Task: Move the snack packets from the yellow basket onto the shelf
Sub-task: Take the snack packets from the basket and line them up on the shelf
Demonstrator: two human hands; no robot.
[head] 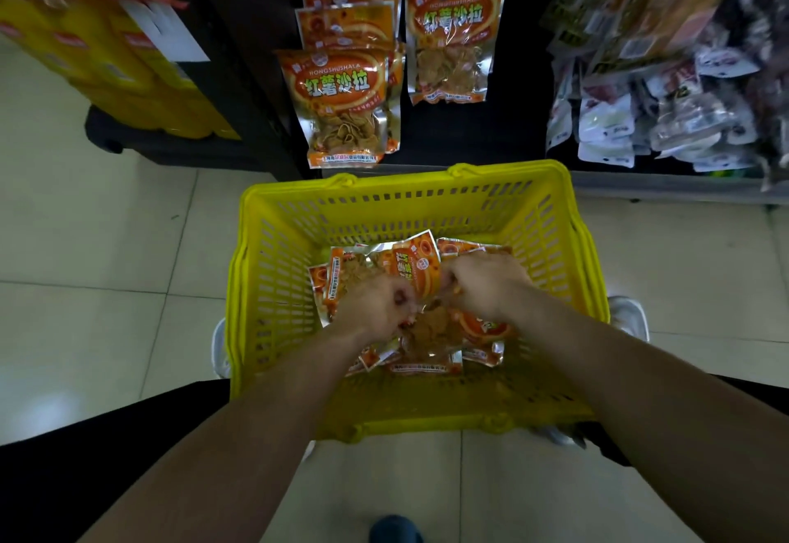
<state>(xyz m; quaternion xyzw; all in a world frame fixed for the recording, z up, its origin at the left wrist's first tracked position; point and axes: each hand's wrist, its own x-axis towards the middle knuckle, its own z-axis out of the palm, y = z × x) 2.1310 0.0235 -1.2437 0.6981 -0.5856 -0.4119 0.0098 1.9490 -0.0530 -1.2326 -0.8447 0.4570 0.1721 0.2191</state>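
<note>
A yellow plastic basket [299,209] stands on the tiled floor in front of me. Several orange and silver snack packets [431,331] lie in a heap at its bottom. Both my hands are down inside the basket. My left hand [375,308] and my right hand [486,282] each pinch an edge of one upright orange packet [420,267] that sticks up between them. On the dark shelf [525,86] beyond the basket, more of the same packets hang in two columns, the left column [341,103] and the right column [450,34].
Grey and white packets [666,107] hang on the shelf to the right. Yellow boxes [128,73] are stacked on a black base at the left. White shoes [627,316] show beside the basket, and dark trouser legs flank it.
</note>
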